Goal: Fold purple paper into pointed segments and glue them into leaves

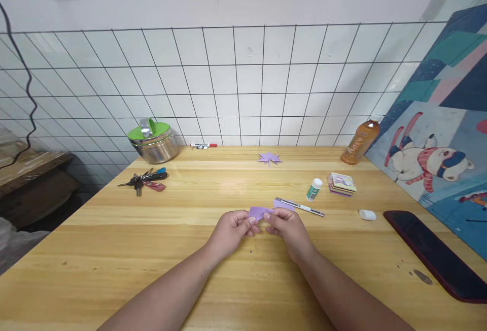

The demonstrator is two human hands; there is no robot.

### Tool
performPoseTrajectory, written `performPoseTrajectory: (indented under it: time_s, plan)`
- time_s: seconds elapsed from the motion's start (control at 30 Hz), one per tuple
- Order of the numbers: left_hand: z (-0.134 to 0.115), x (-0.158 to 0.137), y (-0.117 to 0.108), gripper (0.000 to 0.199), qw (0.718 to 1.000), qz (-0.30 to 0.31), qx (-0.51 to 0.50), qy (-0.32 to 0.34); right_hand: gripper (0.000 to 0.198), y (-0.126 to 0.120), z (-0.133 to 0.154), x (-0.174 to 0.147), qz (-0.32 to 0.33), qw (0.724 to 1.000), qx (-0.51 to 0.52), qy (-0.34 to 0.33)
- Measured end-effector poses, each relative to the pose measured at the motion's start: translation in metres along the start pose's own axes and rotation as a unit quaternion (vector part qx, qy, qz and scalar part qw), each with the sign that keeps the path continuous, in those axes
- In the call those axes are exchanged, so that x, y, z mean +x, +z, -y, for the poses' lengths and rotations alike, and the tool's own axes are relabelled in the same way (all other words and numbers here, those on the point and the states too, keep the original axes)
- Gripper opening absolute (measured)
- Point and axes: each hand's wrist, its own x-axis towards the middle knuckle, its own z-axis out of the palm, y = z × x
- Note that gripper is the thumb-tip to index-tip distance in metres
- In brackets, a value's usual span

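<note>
You can't make out any readable word, number or brand here. You see pale lettering running along the side of the amber bottle (362,140), too small to read. On the glue stick (314,190), the green label carries print that stays illegible to you, and the dark marks on the marker's white barrel (201,145) are equally unclear.

Left grip (231,228), right grip (289,229), purple paper (257,212) held between
</note>
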Motion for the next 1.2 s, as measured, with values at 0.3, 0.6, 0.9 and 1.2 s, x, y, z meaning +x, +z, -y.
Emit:
performPoseTrajectory:
  time_s: [0.3, 0.6, 0.9, 1.2]
  plan:
    - [0.008, 0.005, -0.013, 0.035, 0.997, -0.026, -0.046, -0.058, 0.029, -0.036, 0.021, 0.011, -0.068, 0.996, 0.032, -0.042]
    - [0.005, 0.001, -0.008, 0.034, 0.999, 0.042, -0.012, -0.012, 0.031, 0.005, -0.002, -0.003, 0.063, 0.983, -0.165, -0.045]
    - [0.007, 0.001, -0.007, 0.039, 0.998, 0.062, 0.001, -0.001, 0.028, 0.003, -0.005, -0.001, 0.047, 0.982, -0.163, -0.080]
    - [0.010, 0.005, -0.014, 0.037, 0.995, 0.050, -0.067, -0.046, 0.030, 0.000, 0.000, -0.001, 0.033, 0.988, -0.119, -0.090]
